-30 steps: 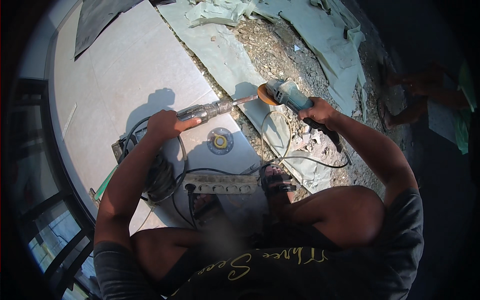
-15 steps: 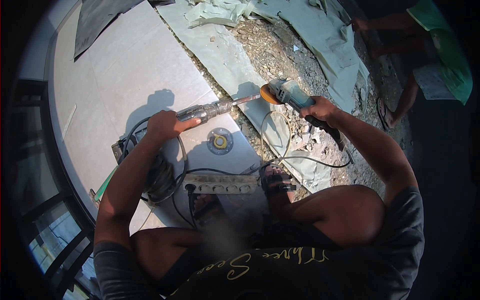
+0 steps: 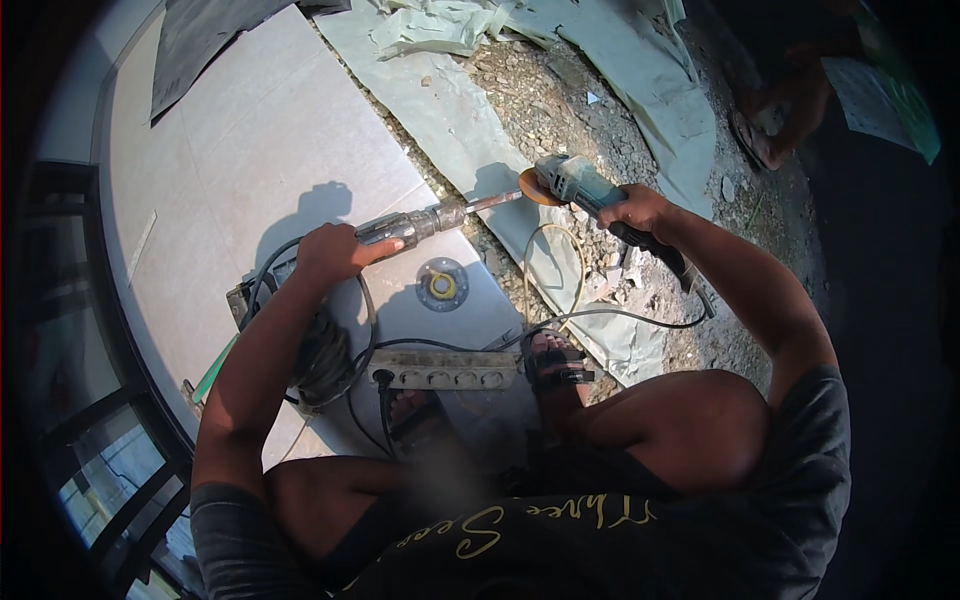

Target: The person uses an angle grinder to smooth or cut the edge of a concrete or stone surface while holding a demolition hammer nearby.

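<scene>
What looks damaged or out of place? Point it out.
The pale sheeting around the rubble looks untidy: crumpled, with ragged edges. The power strip seems oddly placed too, lying on the tiled floor right by the feet, where it looks in the way.

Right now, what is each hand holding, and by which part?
The left hand grips a chisel-tipped power tool around its body, behind the chisel. The right hand grips an angle grinder around its body, behind the orange disc.

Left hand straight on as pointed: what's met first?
Round orange grinder disc, likely met by the slim metal bit of the grey power tool in the left hand; whether they touch is unclear.
</scene>
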Action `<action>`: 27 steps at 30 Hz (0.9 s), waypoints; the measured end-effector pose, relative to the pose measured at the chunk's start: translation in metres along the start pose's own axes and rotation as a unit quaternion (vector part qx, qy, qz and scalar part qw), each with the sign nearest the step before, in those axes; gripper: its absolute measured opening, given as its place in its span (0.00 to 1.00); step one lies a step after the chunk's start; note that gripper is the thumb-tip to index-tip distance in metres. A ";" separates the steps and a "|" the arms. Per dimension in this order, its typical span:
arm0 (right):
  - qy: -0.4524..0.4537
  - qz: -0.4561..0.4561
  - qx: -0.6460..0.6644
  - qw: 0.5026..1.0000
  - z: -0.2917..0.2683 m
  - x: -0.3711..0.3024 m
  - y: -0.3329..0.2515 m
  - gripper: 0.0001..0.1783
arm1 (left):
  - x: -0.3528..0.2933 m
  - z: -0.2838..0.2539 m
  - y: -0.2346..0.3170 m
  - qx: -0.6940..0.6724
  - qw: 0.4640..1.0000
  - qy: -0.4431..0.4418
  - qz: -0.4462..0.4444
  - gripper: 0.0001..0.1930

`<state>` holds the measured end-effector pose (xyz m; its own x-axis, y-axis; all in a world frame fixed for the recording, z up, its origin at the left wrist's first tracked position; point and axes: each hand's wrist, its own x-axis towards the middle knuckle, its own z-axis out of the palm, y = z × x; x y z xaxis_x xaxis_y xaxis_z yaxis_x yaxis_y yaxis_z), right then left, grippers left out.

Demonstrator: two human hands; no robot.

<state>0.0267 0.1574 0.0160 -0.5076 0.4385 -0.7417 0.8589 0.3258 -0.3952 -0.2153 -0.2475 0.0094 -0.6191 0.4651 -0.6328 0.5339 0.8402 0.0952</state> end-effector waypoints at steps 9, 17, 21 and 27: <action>0.003 -0.003 0.009 1.000 0.006 -0.001 -0.003 0.30 | 0.001 0.001 0.000 0.003 1.000 -0.002 -0.008 0.52; 0.016 0.004 -0.019 1.000 0.001 0.004 -0.004 0.27 | 0.003 0.008 -0.006 0.007 0.999 0.030 0.023 0.55; 0.019 -0.012 -0.026 0.999 0.002 0.005 -0.006 0.27 | 0.003 0.008 -0.005 0.014 0.999 0.035 0.020 0.54; -0.018 0.020 -0.043 0.999 -0.004 0.003 -0.015 0.38 | 0.003 0.012 -0.006 0.014 0.998 0.050 0.025 0.54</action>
<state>0.0119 0.1570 0.0223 -0.4692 0.4232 -0.7751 0.8686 0.3796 -0.3186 -0.2137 -0.2543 -0.0022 -0.6450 0.5322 -0.5485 0.5805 0.8079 0.1012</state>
